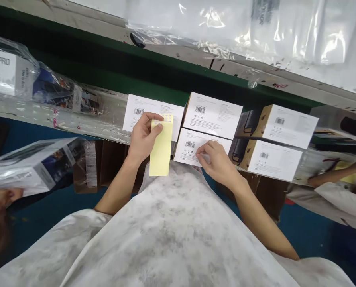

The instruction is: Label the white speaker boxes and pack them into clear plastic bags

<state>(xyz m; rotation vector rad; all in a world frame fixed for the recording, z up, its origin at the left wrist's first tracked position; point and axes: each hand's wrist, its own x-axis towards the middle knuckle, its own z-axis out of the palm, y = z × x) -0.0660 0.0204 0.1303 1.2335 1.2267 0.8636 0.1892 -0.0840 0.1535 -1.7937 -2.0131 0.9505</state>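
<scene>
Between the thumb and fingers of my left hand (144, 137) is a yellow sticker sheet (160, 153), with small labels along its top. It hangs in front of a white box (129, 115) with a barcode. My right hand (215, 159) has its thumb and forefinger drawn together at the face of the lower white box (186, 153), near its printed symbols. Whatever those fingertips may hold is too small to make out. Directly above sits another white box (213, 115) with a barcode and fine print.
More white-ended boxes (290, 125) are stacked to the right. Plastic-wrapped boxes (4, 73) lie on the bench at left. A co-worker's hand (0, 215) holds a wrapped box (31, 163) at lower left. Another person's arm (339, 173) reaches in at right. Cartons (88, 167) stand below the bench.
</scene>
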